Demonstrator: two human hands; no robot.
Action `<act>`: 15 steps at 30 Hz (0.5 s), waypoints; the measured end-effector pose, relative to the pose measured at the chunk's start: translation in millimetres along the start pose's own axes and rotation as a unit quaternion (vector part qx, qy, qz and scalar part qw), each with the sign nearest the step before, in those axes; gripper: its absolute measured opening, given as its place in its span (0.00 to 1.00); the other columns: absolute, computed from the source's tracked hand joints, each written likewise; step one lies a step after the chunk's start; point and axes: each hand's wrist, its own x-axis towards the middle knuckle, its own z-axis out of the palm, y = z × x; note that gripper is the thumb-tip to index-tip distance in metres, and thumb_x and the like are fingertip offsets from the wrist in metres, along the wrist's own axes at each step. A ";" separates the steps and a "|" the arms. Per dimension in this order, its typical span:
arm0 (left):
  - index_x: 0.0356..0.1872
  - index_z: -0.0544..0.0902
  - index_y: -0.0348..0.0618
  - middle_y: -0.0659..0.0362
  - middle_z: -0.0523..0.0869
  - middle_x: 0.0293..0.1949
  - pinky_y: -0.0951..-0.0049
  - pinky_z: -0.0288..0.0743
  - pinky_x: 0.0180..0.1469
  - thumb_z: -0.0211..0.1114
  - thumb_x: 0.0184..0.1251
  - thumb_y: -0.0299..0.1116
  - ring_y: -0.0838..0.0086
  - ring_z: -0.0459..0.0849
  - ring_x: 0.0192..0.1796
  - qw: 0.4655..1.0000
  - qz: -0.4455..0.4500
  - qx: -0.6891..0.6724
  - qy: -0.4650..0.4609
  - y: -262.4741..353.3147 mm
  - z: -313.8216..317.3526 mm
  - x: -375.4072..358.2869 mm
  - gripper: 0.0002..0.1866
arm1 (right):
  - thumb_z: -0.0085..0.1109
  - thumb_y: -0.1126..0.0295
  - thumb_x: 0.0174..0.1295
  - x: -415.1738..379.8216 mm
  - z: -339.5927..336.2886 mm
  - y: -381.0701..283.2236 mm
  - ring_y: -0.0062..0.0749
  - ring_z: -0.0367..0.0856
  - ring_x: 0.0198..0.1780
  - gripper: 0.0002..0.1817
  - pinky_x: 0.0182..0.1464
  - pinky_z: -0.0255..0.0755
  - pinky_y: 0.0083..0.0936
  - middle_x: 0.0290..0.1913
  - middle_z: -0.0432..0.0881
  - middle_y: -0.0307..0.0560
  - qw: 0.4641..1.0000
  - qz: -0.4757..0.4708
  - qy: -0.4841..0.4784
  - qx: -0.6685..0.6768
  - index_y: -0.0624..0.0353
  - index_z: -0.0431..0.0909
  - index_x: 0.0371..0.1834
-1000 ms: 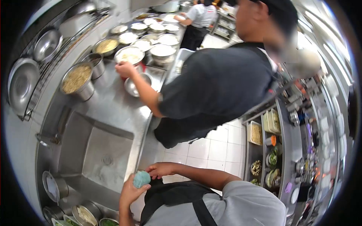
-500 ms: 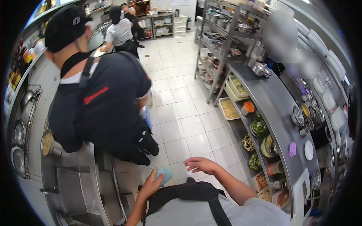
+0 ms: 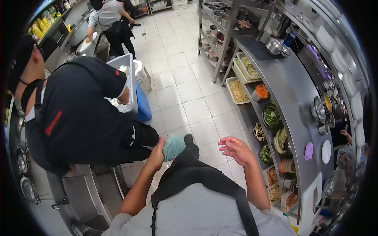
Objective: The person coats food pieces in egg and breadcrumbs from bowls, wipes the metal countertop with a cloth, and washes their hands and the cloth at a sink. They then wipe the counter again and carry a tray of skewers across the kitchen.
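Note:
My left hand (image 3: 156,156) is closed around a crumpled pale teal cloth (image 3: 173,147), held in front of my apron. Bits of the cloth stick out to the right past my fingers. To the right, my right hand (image 3: 237,151) hovers over the tiled floor with its fingers apart and nothing in it. Its nearest neighbour is the shelf of food containers under the counter.
A co-worker in black (image 3: 82,114) bends over a grey bin (image 3: 133,90) with white contents, close on my left by the sink (image 3: 80,198). On the right runs a steel counter (image 3: 271,86) with a purple cloth (image 3: 309,151) and a white plate (image 3: 326,152).
My right hand has moved right, away from the cloth, which stays in my left hand. The co-worker now appears further left and the bin is more in view.

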 end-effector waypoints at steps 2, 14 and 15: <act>0.60 0.77 0.38 0.54 0.85 0.42 0.67 0.84 0.33 0.41 0.84 0.56 0.70 0.86 0.34 0.999 0.003 -0.045 0.011 14.5 3.5 37.2 0.30 | 0.55 0.63 0.76 31.2 -6.7 -24.5 0.31 0.82 0.54 0.16 0.55 0.76 0.29 0.57 0.82 0.45 1.000 0.003 0.011 -0.022 0.59 0.77 0.61; 0.49 0.79 0.33 0.61 0.79 0.39 0.71 0.72 0.49 0.49 0.84 0.50 0.74 0.75 0.43 0.979 0.141 0.147 0.007 177.8 39.8 267.6 0.24 | 0.63 0.55 0.66 163.8 -235.1 69.0 0.29 0.84 0.37 0.17 0.36 0.76 0.28 0.39 0.84 0.41 0.891 0.237 0.346 -0.174 0.53 0.80 0.51; 0.49 0.79 0.34 0.62 0.78 0.39 0.72 0.72 0.48 0.50 0.84 0.50 0.75 0.74 0.42 0.976 0.158 0.150 0.007 196.9 50.7 285.4 0.25 | 0.62 0.57 0.67 154.1 -231.6 77.2 0.29 0.83 0.35 0.15 0.35 0.76 0.29 0.36 0.83 0.40 0.888 0.276 0.354 -0.099 0.53 0.80 0.49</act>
